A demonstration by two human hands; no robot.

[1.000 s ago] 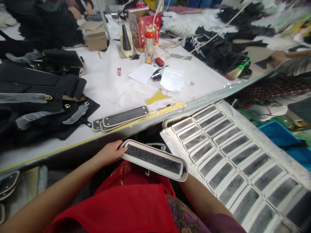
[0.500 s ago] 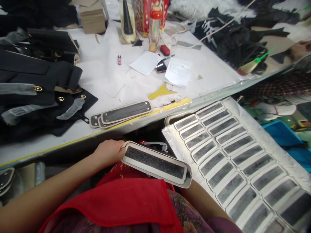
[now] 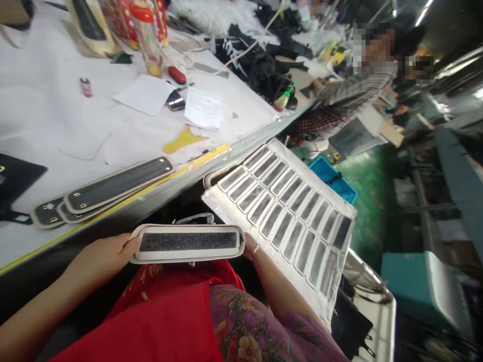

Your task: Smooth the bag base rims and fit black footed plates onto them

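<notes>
A bag base (image 3: 188, 255), long with rounded ends, a pale rim and a dark strip down its middle, is held level above my lap. My left hand (image 3: 121, 251) is closed on its left end, thumb near the rim. At the other end my right hand (image 3: 249, 245) grips it, with most of the fingers hidden behind. A strap in clear wrapping (image 3: 194, 217) shows just beyond the base. To the right, a pale board (image 3: 320, 306) carries rows of similar rounded pieces with dark strips (image 3: 281, 229).
Dark rounded panels (image 3: 121, 183) with pale edging lie stacked at the white table's (image 3: 128, 133) yellow-taped edge. Farther back are papers (image 3: 204, 108), a red-capped bottle (image 3: 149, 45) and a yellow scrap (image 3: 183, 140). A co-worker (image 3: 350, 95) is beyond the board, near a blue bin (image 3: 332, 176).
My view has swung right, bringing the co-worker and green floor into sight. The bag base has turned from slanting down rightward to nearly level, and my right hand now shows at its right end.
</notes>
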